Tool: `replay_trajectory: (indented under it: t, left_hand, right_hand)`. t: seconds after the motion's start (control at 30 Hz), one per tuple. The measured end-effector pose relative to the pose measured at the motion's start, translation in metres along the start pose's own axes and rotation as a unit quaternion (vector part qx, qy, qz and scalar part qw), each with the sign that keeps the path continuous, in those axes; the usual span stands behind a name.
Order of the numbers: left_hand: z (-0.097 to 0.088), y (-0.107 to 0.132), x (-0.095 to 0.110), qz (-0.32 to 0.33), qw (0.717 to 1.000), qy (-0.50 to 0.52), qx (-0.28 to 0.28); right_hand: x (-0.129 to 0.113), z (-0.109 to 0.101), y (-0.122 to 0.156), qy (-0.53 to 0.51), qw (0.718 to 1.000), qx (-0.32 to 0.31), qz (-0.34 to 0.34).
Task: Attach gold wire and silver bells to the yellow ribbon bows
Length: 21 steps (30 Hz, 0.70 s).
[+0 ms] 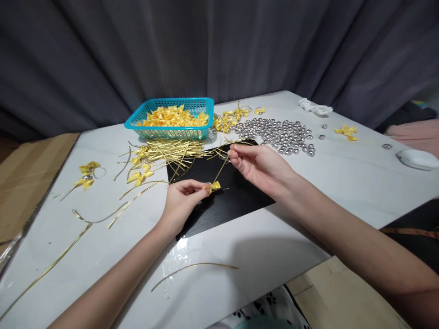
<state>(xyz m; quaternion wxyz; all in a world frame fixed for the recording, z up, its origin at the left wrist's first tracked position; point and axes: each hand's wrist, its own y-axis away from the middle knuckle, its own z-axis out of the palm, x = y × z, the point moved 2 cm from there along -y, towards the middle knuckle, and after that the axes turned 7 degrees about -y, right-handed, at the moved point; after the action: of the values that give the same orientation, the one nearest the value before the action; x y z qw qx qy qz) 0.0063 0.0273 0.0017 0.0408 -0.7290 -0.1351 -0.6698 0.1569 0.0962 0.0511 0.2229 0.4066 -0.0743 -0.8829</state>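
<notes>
My left hand (pixel 181 198) pinches a small yellow ribbon bow (pixel 214 186) over a black mat (pixel 222 192). A thin gold wire tie (pixel 222 168) runs from the bow up to my right hand (pixel 257 164), whose fingertips pinch its upper end. Both hands hover just above the mat at the middle of the white table (pixel 274 246). Behind them lies a heap of gold wire ties (pixel 168 151).
A turquoise basket (pixel 171 133) full of yellow bows stands at the back. Several silver beads (pixel 284 135) are spread at the back right. Finished bows (pixel 87 176) and loose gold ties lie at the left. A white dish (pixel 416 159) sits at the right edge.
</notes>
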Motion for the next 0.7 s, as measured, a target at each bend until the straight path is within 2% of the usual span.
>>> replay_trajectory:
  t: [0.13,0.3,0.47,0.6,0.7]
  left_hand:
    - [0.001,0.000,0.002,-0.009,1.000,-0.008,-0.006]
    - [0.001,0.000,0.003,-0.018,1.000,-0.012,-0.014]
    - [0.000,-0.001,0.000,-0.017,1.000,-0.006,-0.022]
    - [-0.002,-0.002,-0.002,-0.011,0.999,0.009,-0.041]
    - [-0.003,-0.002,-0.002,-0.009,0.998,0.025,-0.059]
  right_hand:
    - [-0.003,-0.002,0.001,-0.055,0.993,0.036,0.102]
    - [-0.007,-0.004,0.002,-0.048,0.989,0.008,0.137]
    - [-0.005,-0.008,-0.005,-0.015,0.993,-0.023,0.116]
    - [-0.002,-0.017,-0.016,0.011,0.999,0.021,0.042]
    - [0.002,-0.023,-0.020,0.024,0.998,0.038,0.044]
